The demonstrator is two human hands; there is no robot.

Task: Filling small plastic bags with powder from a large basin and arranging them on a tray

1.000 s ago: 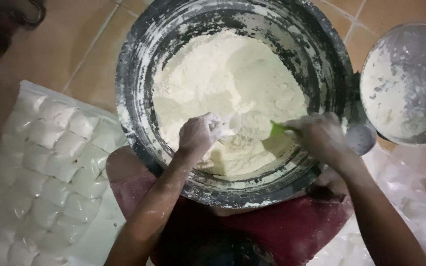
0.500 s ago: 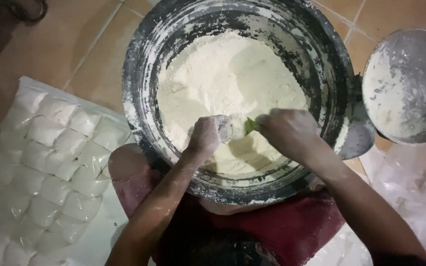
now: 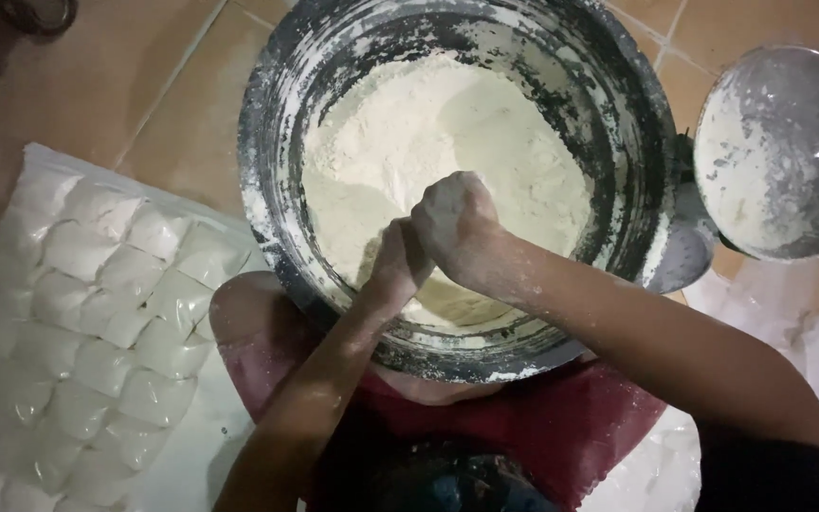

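Observation:
A big flour-smeared metal basin [image 3: 277, 161] holds a mound of pale flour [image 3: 447, 133]. My right hand [image 3: 462, 228], dusted white, is a closed fist over the near side of the flour. The green scoop it held a moment ago is hidden inside the fist. My left hand [image 3: 398, 258] sits pressed against the right one from the left, low in the flour. Its fingers are covered by the right hand, so what it holds cannot be made out.
A floured metal lid or pan [image 3: 779, 152] lies to the right of the basin on the orange tiled floor [image 3: 97, 85]. Several small filled plastic bags [image 3: 97, 313] lie in rows at the left. More clear plastic [image 3: 808, 332] lies at the right. My knees in red cloth [image 3: 561, 427] are below the basin.
My right hand has moved left across the flour and now covers the left hand's fingers. The green scoop has gone out of sight under the fist.

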